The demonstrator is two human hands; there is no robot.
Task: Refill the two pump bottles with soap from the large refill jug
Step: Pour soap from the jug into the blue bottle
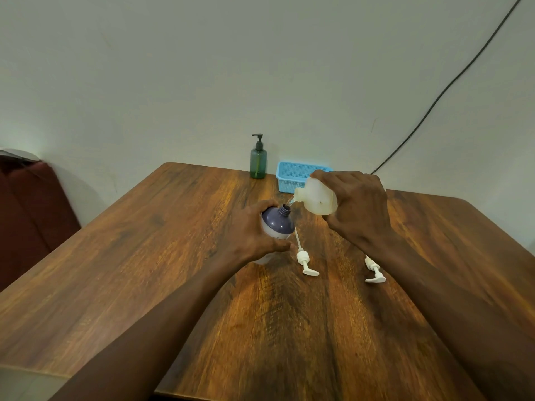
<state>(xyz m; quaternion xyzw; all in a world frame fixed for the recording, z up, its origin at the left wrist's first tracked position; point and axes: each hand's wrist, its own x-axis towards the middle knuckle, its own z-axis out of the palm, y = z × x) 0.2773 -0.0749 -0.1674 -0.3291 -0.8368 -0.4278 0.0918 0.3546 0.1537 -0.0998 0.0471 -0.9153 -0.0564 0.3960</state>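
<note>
My left hand (253, 234) grips a purple-topped pump bottle (278, 221) standing on the wooden table (144, 256), its neck open and its pump off. My right hand (357, 208) holds the white refill jug (317, 198) tilted to the left, spout just above the bottle's neck; a thin clear stream runs between them. Two white pump heads lie on the table: one (304, 260) right of the bottle, the other (375, 272) partly under my right forearm. I see no second open bottle; my arms may hide it.
A green pump bottle (257, 162) with a black pump stands at the table's far edge by the wall. A blue plastic basket (292, 176) sits beside it, behind the jug. A black cable (434, 102) runs down the wall. A dark red seat (31, 204) stands left.
</note>
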